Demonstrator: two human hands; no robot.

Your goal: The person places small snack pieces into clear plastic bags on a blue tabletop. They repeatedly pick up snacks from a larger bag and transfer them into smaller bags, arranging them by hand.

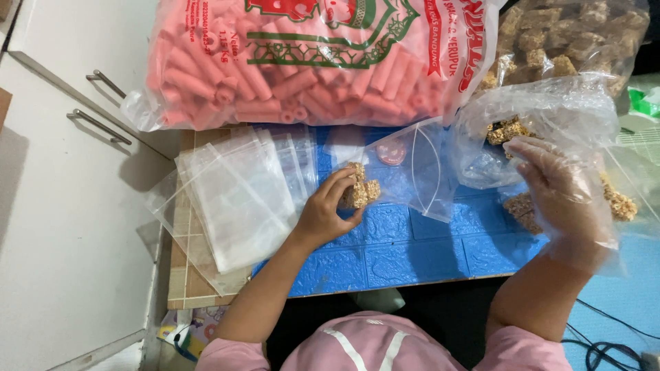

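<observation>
**Now: left hand on the snack squares, gloved right hand at the bag**

Closest to the body, the left hand (328,209) is bare and curled around a few brown snack squares (360,189), fingers pinched on them at the mouth of a small clear pouch (412,168); the pouch lies open on the blue mat (405,254), its mouth facing the hand; the right hand (560,189) wears a loose clear plastic glove, fingers spread fairly wide and holding nothing that can be made out, just beside a crumpled clear bag (543,113) with more brown squares inside; loose squares (521,208) lie on the mat under that hand, and another cluster (620,201) sits to its right; left of the mat, partly overlapping its edge, a stack of empty clear pouches (234,196) fans out over a tiled tabletop (180,275); beyond the mat, a big bag of pink tube crackers (302,62) fills the far side; right of it, past the mat's far corner, sits a bag of brown cubes (570,34); left of the mat stands a white cabinet (62,172) with metal handles (98,126).
</observation>
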